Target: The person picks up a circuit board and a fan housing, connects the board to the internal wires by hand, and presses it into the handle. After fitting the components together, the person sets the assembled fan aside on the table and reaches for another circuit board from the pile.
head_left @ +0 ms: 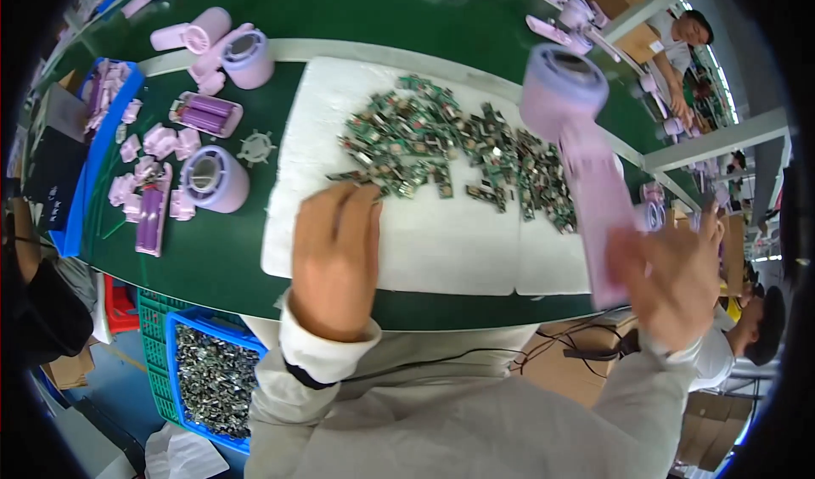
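Note:
My right hand [671, 279] is closed round the lower handle of a lilac handheld fan [586, 160], raised with its round head up and away from me. The hand and lower handle are blurred by motion. My left hand [335, 254] rests over the white foam board [433, 258], fingers together and bent down. Its fingertips are hidden, right at the near left edge of a spread heap of small green circuit boards [403, 135]. Whether it grips one of them does not show.
Left on the green table lie lilac fan heads [215, 178], purple-filled handle shells [206, 114] and a blue tray [106, 139] of parts. Below the table edge is a blue crate [216, 377] of small parts. A metal rail [356, 52] crosses behind the board. Other people work at right.

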Demonstrator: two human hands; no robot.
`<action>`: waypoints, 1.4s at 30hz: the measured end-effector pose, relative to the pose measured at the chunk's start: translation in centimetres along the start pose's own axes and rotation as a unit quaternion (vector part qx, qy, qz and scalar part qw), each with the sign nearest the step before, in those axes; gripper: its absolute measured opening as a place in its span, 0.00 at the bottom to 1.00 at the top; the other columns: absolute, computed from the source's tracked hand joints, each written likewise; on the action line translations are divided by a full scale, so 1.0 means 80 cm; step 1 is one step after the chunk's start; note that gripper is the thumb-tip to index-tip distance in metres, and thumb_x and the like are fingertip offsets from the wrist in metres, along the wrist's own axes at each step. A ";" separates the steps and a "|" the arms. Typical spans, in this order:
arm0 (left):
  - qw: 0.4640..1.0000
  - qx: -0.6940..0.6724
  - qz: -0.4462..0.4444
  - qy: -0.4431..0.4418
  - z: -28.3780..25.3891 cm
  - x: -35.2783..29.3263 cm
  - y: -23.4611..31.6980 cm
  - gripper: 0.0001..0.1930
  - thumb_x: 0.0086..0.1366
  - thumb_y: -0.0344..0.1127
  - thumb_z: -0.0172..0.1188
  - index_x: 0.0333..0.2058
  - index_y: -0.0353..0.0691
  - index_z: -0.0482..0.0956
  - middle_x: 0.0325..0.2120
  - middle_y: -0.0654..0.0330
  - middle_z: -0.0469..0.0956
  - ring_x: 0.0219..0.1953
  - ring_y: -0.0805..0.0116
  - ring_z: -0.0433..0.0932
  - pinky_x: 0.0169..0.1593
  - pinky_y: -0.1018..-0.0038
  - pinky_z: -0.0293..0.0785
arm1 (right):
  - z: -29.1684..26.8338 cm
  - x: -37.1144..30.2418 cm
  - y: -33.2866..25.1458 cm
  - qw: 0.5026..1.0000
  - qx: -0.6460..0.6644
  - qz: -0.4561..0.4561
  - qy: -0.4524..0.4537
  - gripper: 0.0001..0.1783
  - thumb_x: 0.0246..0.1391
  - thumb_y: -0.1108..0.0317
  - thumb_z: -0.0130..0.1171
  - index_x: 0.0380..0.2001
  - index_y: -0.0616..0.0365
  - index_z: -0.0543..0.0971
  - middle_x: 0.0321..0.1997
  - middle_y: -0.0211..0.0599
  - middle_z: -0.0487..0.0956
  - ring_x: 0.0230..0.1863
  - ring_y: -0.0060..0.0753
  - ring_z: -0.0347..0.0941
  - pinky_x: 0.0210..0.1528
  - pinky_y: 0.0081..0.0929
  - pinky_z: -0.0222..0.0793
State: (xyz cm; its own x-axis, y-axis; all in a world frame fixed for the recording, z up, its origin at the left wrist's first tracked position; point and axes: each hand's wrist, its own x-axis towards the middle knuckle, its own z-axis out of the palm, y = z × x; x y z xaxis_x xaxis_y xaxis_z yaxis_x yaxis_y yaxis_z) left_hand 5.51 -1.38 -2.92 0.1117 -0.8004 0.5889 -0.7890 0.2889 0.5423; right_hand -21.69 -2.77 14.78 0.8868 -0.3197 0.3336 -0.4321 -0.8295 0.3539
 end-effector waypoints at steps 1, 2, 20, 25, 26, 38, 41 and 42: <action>1.000 -0.014 0.000 -0.007 0.002 0.006 0.004 0.15 0.57 0.24 0.67 0.44 0.34 0.81 0.40 0.51 0.77 0.43 0.52 0.77 0.48 0.62 0.75 | -0.003 -0.019 -0.018 0.999 0.019 0.009 0.025 0.15 0.39 0.74 0.70 0.36 0.60 0.83 0.39 0.41 0.84 0.34 0.39 0.79 0.36 0.35 0.76; 1.000 0.006 -0.009 -0.019 0.000 0.007 0.007 0.15 0.57 0.24 0.68 0.44 0.34 0.81 0.40 0.51 0.77 0.42 0.52 0.76 0.47 0.63 0.74 | 0.005 -0.038 -0.030 0.997 0.051 0.009 0.064 0.16 0.37 0.73 0.71 0.35 0.59 0.83 0.39 0.40 0.84 0.33 0.37 0.78 0.34 0.32 0.76; 0.991 -0.088 -0.036 -0.094 -0.027 -0.020 0.041 0.15 0.58 0.21 0.67 0.45 0.38 0.82 0.38 0.54 0.79 0.38 0.55 0.79 0.42 0.65 0.76 | 0.091 -0.082 -0.091 0.921 0.344 0.182 0.022 0.15 0.47 0.69 0.71 0.40 0.59 0.84 0.34 0.36 0.81 0.30 0.33 0.77 0.33 0.26 0.77; 0.970 -0.165 -0.045 -0.173 -0.031 -0.012 0.066 0.19 0.60 0.16 0.63 0.50 0.35 0.82 0.42 0.51 0.81 0.40 0.59 0.82 0.45 0.70 0.78 | 0.089 -0.059 -0.079 0.864 0.342 0.363 -0.073 0.16 0.50 0.69 0.72 0.44 0.58 0.83 0.28 0.35 0.80 0.25 0.33 0.77 0.28 0.28 0.75; 0.969 -0.161 -0.031 -0.186 -0.028 -0.012 0.067 0.19 0.60 0.16 0.63 0.51 0.35 0.82 0.42 0.51 0.81 0.40 0.58 0.82 0.46 0.70 0.78 | 0.096 -0.054 -0.077 0.874 0.335 0.342 -0.079 0.17 0.50 0.69 0.71 0.44 0.58 0.83 0.27 0.34 0.79 0.24 0.33 0.77 0.27 0.29 0.74; 0.977 0.028 0.021 -0.213 -0.043 -0.005 0.045 0.17 0.58 0.18 0.65 0.47 0.34 0.83 0.39 0.51 0.79 0.39 0.55 0.80 0.42 0.67 0.77 | 0.117 -0.072 -0.071 0.919 0.298 0.248 -0.070 0.15 0.53 0.73 0.67 0.46 0.56 0.83 0.24 0.33 0.79 0.23 0.37 0.77 0.26 0.33 0.73; 0.972 -0.021 0.009 -0.235 -0.046 0.002 0.049 0.17 0.57 0.18 0.66 0.46 0.35 0.84 0.38 0.52 0.79 0.38 0.58 0.81 0.40 0.69 0.78 | 0.121 -0.074 -0.074 0.906 0.329 0.266 -0.034 0.15 0.53 0.74 0.67 0.46 0.56 0.84 0.24 0.33 0.79 0.23 0.37 0.76 0.25 0.32 0.72; 0.968 -0.046 0.004 -0.245 -0.046 0.004 0.050 0.16 0.57 0.18 0.67 0.45 0.36 0.85 0.37 0.53 0.80 0.37 0.59 0.81 0.39 0.70 0.78 | 0.121 -0.074 -0.075 0.893 0.349 0.284 -0.014 0.16 0.52 0.74 0.67 0.46 0.56 0.84 0.24 0.33 0.78 0.22 0.36 0.76 0.25 0.32 0.72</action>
State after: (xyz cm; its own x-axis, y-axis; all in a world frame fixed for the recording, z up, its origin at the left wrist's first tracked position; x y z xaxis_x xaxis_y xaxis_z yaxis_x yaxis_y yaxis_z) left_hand 4.64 1.49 1.64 -0.2117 -0.9448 0.2500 -0.7289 0.3231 0.6036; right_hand -22.73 -0.35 2.20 0.5653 -0.7824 0.2614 -0.6147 -0.6109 -0.4990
